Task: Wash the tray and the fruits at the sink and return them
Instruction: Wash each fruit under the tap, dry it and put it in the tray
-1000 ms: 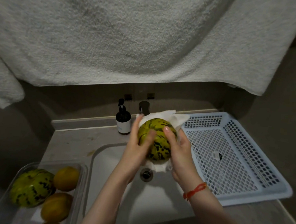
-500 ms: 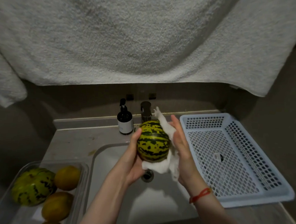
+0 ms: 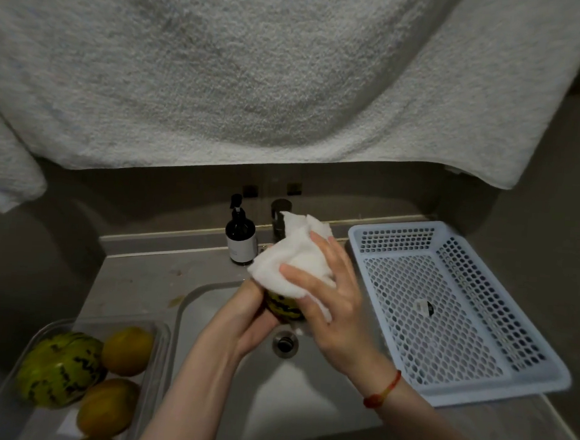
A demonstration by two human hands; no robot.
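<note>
Overhead, head cam: both hands work above the sink point(image 3: 302, 409). L hand point(image 3: 250, 323) cups a striped melon point(image 3: 281, 305) from below, fingers curled round it. R hand point(image 3: 331, 301) presses a white cloth point(image 3: 292, 261) over its top, fingers gripping cloth. Blue tray point(image 3: 510, 383) sits right; more fruit point(image 3: 65, 369) in clear tub point(image 3: 163, 341), left.

Dim indoor view with muted, grey-brown colour and fine grain throughout. The brightest areas are the white cloth point(image 3: 296, 258) at centre and the big towel point(image 3: 223, 71) hanging across the top, lit softly from above and in front. The wall beneath the towel lies in deep shadow, and the far left and right edges fall to near black. Wide-angle distortion bows the towel's lower hem and the tabletop point(image 3: 147, 275) edges. The hands are slightly soft; no harsh glare anywhere.
</note>
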